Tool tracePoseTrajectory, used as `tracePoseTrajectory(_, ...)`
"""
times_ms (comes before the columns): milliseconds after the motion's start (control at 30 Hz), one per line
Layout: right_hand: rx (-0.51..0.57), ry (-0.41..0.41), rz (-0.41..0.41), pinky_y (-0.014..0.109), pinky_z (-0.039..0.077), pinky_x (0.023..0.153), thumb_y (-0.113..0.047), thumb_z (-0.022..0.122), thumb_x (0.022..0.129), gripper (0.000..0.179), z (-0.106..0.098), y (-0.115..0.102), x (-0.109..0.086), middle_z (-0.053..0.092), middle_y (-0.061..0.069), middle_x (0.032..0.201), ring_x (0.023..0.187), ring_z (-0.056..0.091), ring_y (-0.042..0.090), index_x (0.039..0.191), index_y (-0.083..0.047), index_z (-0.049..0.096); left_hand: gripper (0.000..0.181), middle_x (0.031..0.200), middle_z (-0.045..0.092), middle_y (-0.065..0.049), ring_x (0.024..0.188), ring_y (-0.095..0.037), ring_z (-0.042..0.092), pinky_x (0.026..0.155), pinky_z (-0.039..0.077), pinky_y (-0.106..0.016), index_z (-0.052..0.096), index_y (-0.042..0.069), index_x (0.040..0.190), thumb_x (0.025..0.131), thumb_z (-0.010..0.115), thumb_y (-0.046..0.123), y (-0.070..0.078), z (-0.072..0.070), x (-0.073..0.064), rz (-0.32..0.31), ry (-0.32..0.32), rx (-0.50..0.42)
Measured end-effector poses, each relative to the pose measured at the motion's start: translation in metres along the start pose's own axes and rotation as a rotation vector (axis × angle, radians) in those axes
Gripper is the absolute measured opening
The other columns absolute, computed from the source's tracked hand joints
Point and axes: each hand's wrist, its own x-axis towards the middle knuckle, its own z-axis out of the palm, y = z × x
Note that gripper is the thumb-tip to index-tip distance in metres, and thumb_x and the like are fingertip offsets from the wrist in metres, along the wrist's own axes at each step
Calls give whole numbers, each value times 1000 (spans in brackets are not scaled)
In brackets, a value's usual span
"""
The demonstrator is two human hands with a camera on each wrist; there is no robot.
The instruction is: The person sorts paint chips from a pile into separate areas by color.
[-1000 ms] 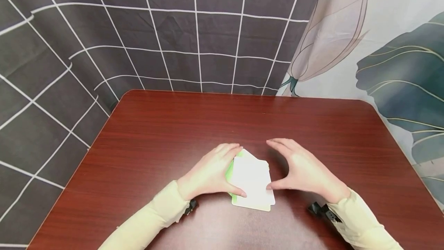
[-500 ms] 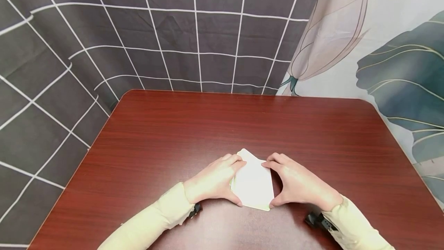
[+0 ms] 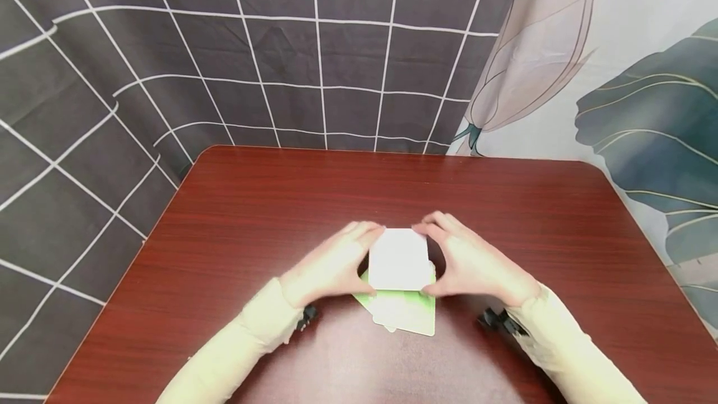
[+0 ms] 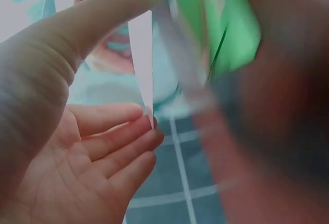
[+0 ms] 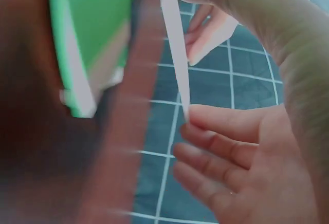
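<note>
Between left hand (image 3: 335,265) and right hand (image 3: 475,265), in a pinch from each, white card (image 3: 398,259) above green cards (image 3: 408,309)

Midway between the left and right edges of the red-brown table (image 3: 280,195), well short of its far edge, the left hand (image 3: 333,264) and right hand (image 3: 477,264) hold a white card (image 3: 398,259) by its corners over overlapping green-and-white cards (image 3: 405,313). Beyond the far edge hangs a dark grid-lined cloth (image 3: 286,48); past the far right corner, a leaf-patterned cloth (image 3: 645,111).
</note>
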Motion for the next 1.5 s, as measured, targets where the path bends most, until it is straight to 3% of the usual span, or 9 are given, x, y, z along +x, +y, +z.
tracePoseTrajectory(167, 19, 59, 9, 38, 48, 98, -40, 97, 56, 96, -2, 7, 54, 52, 5, 128, 117, 52, 22, 136, -1, 61, 105, 147, 49, -17, 137, -30, 44, 116, 31, -38, 44, -5, 149, 63, 99, 20, -36, -38, 13, -86, 12, 8)
tracePoseTrajectory(367, 28, 37, 42, 36, 47, 99, -42, 95, 61, 95, 11, 15, 119, 51, 7, 127, 116, 50, 24, 138, 1, 59, 102, 146, 49, -21, 135, -33, 46, 113, 36, -42, 45, -8, 148, 63, 97, 9, -80, -72, 32, -198, -53, 78)
tracePoseTrajectory(533, 42, -66, 106, 33, 46, 98, -40, 95, 62, 93, 33, 26, 151, 53, 8, 123, 112, 52, 24, 137, 2, 59, 95, 142, 52, -24, 128, -38, 50, 110, 40, -44, 49, -11, 143, 64, 97, 10, -107, -72, 37, -239, -130, 48)
tracePoseTrajectory(733, 80, -199, 162, 32, 44, 99, -38, 92, 66, 91, 59, 31, 165, 54, 12, 124, 114, 52, 26, 139, 3, 59, 91, 140, 54, -27, 129, -39, 50, 110, 39, -44, 49, -14, 140, 65, 94, 10, -127, -59, 35, -279, -222, 3)
tracePoseTrajectory(1000, 62, -256, 177, 35, 40, 102, -40, 90, 70, 89, 64, 32, 171, 50, 17, 132, 123, 42, 33, 141, 3, 58, 91, 147, 49, -24, 134, -36, 46, 113, 35, -45, 43, -11, 146, 70, 87, 10, -137, -56, 30, -370, -277, -75)
tracePoseTrajectory(1167, 81, -240, 187, 36, 41, 102, -39, 90, 69, 93, 64, 33, 170, 50, 16, 133, 123, 43, 32, 144, 4, 54, 93, 151, 44, -26, 141, -38, 40, 117, 30, -44, 41, -12, 147, 70, 87, 12, -139, -55, 30, -353, -268, -83)
tracePoseTrajectory(1333, 122, -144, 168, 39, 40, 107, -41, 90, 70, 99, 50, 31, 164, 50, 17, 137, 126, 46, 30, 147, 4, 48, 97, 155, 41, -23, 143, -35, 37, 117, 30, -46, 40, -8, 150, 71, 90, 18, -130, -58, 27, -313, -142, -133)
tracePoseTrajectory(1500, 109, -21, 140, 43, 39, 109, -52, 88, 70, 102, 16, 19, 142, 51, 11, 142, 130, 48, 26, 150, -4, 48, 95, 152, 47, -16, 139, -29, 42, 114, 34, -45, 46, -1, 150, 72, 94, 25, -100, -62, 24, -209, 54, -185)
